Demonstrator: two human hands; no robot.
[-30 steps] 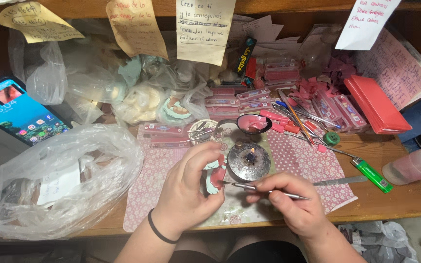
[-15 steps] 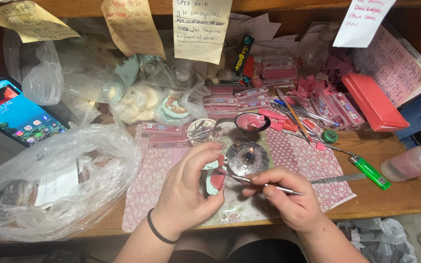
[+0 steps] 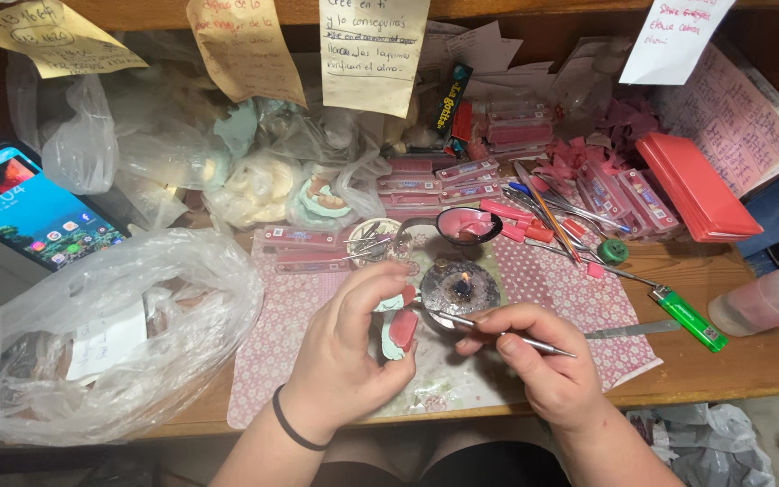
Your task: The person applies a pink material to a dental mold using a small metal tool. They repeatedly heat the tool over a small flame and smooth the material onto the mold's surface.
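While the left hand pinches a pink wax denture piece and the right hand grips a thin metal tool near the small lit burner, shaping looks midway, unfinished.

Burner dish between bag and lighter

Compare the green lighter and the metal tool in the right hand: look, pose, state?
The green lighter is chunky, bright green plastic; the metal tool is a thin silver rod. The lighter lies loose on the wooden desk, untouched; the tool is pinched in the right hand, its tip held beside the small burner flame. The lighter sits on bare wood; the tool hangs over the patterned mat. Both are long and narrow.
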